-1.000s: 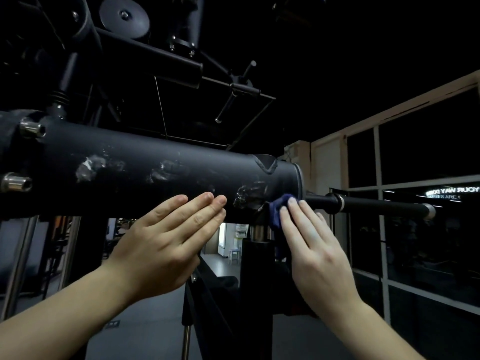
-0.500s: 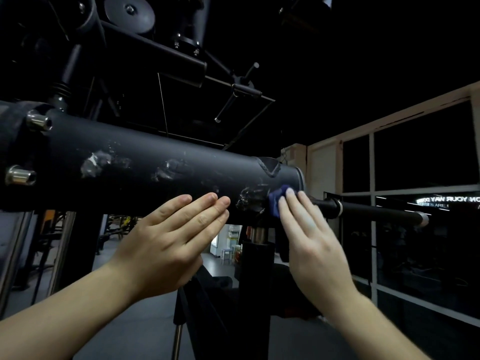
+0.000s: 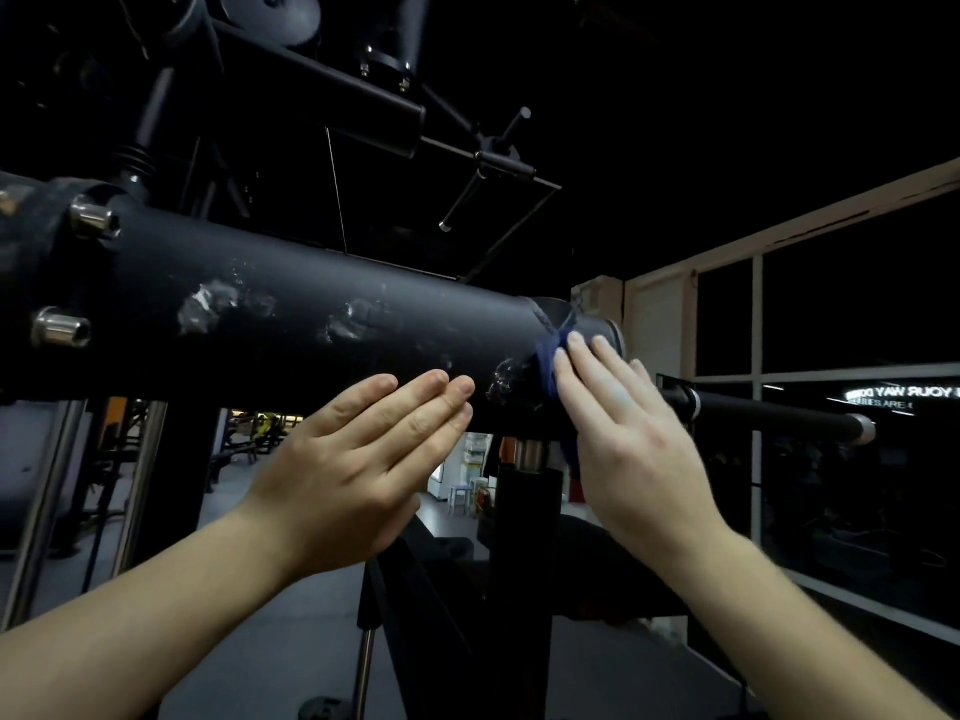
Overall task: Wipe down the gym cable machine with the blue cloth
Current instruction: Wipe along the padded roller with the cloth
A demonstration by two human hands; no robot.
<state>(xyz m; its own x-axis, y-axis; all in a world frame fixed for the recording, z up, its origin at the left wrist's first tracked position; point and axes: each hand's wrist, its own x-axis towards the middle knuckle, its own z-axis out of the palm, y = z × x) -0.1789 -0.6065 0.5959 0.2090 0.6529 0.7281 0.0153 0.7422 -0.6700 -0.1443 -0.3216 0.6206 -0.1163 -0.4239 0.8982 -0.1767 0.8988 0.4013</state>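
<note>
A thick black tube of the cable machine (image 3: 311, 324) runs across the view at chest height, its paint chipped in pale patches. My right hand (image 3: 628, 439) presses the blue cloth (image 3: 548, 363) flat against the tube's right end with straight fingers; most of the cloth is hidden under the hand, and a strip hangs below. My left hand (image 3: 358, 459) lies flat with straight fingers on the tube's lower front, just left of a chipped spot.
A thinner black bar (image 3: 769, 410) with a chrome tip sticks out to the right of the tube. Bolts (image 3: 62, 330) stud the tube's left collar. A black upright post (image 3: 524, 563) stands below the hands. Pulleys and rods hang overhead. Glass panels line the right side.
My right hand has slid the cloth up and slightly left along the tube's end. The left hand has stayed flat on the tube. The view has tilted upward a little.
</note>
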